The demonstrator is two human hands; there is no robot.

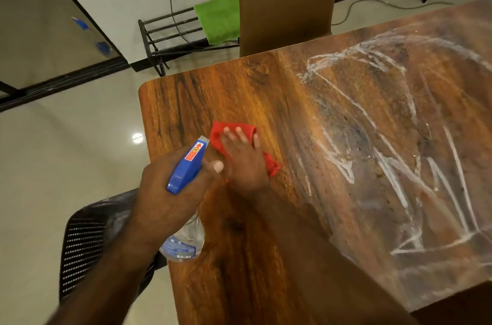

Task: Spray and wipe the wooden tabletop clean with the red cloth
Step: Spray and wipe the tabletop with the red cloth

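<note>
Clearly crumpled red cloth [246, 147], flattened under right hand [243, 158], streaky tabletop [372, 138]

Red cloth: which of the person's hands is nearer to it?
Right. The right hand presses flat on the red cloth; the left hand holds the spray bottle just beside it.

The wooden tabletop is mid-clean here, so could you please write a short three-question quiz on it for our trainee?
1. True or false: the red cloth lies under the right hand.
2. Which hand holds the spray bottle? A) the left hand B) the right hand C) neither
3. Fill in: the white smeared streaks cover the ____ part of the wooden tabletop, as seen from the head camera.

Key: 1 true; 2 A; 3 right.
</note>
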